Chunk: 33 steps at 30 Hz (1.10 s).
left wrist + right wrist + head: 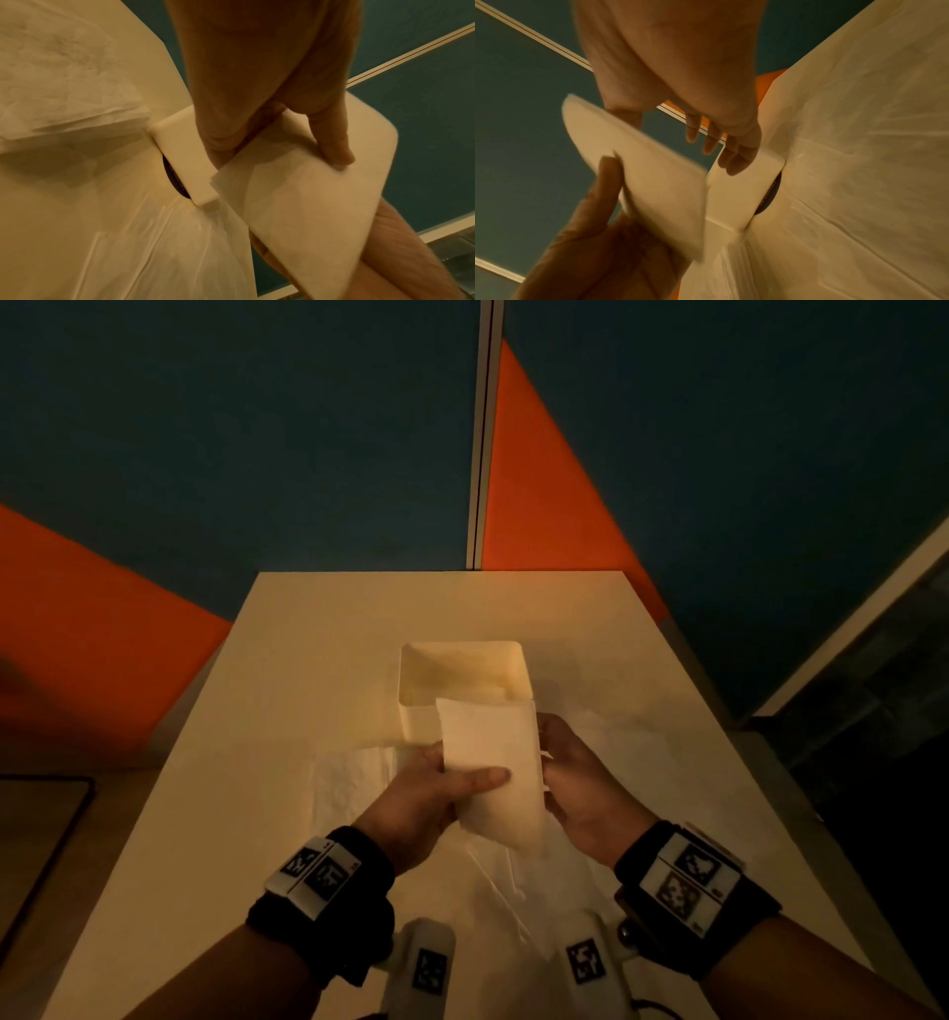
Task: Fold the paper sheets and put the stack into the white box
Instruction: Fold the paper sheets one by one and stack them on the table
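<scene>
A folded stack of white paper sheets [490,762] [295,203] [652,182] is held in the air just in front of the white box [462,680]. My left hand [447,788] [277,154] pinches the stack's near left edge, thumb on top and fingers underneath. At the stack's right edge is my right hand [560,762] [680,130]. Its thumb touches the paper, and its fingers are straight and spread toward the box wall [744,182]. The open-topped box [185,154] stands upright on the table.
Unfolded, creased paper sheets [354,778] lie flat on the cream table [334,618] to the left, under my hands and to the right [859,162]. The table's left, right and far edges drop to a teal and orange floor [154,454].
</scene>
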Tool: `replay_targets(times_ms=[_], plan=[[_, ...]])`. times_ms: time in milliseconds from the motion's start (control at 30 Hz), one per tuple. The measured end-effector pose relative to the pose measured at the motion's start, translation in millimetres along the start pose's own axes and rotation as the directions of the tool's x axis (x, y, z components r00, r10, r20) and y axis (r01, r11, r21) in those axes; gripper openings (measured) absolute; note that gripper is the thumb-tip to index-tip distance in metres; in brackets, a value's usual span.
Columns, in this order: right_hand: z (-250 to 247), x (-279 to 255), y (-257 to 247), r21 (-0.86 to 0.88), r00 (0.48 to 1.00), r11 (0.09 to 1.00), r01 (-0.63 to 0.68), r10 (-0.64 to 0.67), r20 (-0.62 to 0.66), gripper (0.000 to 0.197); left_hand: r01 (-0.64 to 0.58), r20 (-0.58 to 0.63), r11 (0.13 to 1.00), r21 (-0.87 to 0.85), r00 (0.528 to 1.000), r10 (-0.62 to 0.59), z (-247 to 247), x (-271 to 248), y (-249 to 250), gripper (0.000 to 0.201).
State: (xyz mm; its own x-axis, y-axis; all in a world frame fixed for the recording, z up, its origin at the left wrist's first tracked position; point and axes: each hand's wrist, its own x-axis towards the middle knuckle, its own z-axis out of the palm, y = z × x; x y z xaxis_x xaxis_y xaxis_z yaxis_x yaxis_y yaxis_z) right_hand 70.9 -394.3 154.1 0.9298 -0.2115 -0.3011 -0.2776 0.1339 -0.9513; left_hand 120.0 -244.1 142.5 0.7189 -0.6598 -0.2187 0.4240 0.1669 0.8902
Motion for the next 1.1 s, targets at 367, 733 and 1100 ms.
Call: replay_targets(times_ms=[367,733,1100], plan=[[-9.4,-7.8,-5.4,0.146,0.960,0.951,-0.273,0.261,0.097,0.038,-0.348,-0.042,0.806,0.479,0.908,0.417,-19.9,7.6,0.7,0.091],[-13.2,2.4,-2.4,-0.532,0.962,0.819,0.217,-0.272,-0.025,0.007,-0.094,0.010,0.267,0.959,0.954,0.300,-20.3,-1.8,5.1,0.052],[-17.3,-1.8,-10.4,-0.599,0.964,0.765,0.237,-0.107,0.245,0.017,-0.160,0.142,0.323,0.933,0.987,0.079,-19.6,1.6,7.6,0.023]])
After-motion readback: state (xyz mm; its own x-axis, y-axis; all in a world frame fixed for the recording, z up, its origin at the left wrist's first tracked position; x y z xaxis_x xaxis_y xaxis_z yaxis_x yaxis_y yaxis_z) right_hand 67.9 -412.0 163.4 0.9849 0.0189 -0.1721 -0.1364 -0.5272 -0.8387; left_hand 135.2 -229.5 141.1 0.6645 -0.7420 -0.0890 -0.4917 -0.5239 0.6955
